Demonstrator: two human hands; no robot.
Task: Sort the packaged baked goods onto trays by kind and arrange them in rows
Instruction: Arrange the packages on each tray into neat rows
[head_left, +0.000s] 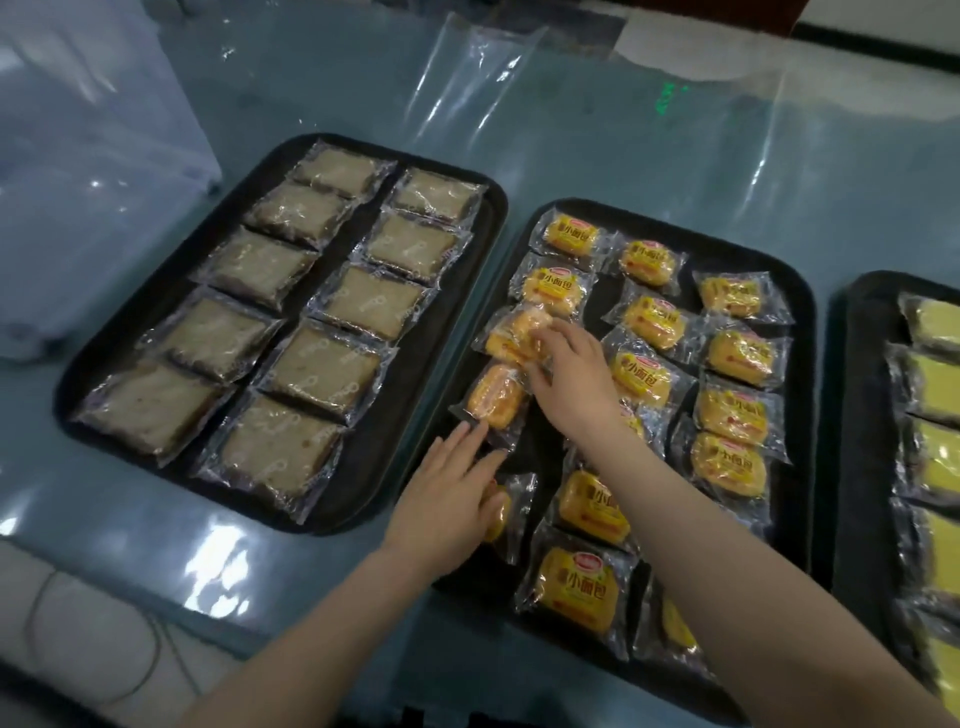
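Three black trays lie on the table. The left tray (447, 322) holds two rows of brown cake slices (322, 364) in clear wrap. The middle tray (802, 364) carries several orange-yellow small bread packets (649, 322). My right hand (566, 379) reaches across this tray and its fingers pinch one bread packet (511, 332) in the left column. My left hand (447, 493) lies flat with straight fingers on the wrapper of the packet (493, 400) just below, and covers part of another packet (501, 512). The right tray (857, 415) holds pale yellow cake packets (935, 384).
A translucent plastic bin (93, 171) stands at the back left. Empty clear plastic bags (467, 78) lie on the blue-green table top (623, 156) behind the trays. The table's near edge runs along the lower left, with a pale floor (78, 649) below.
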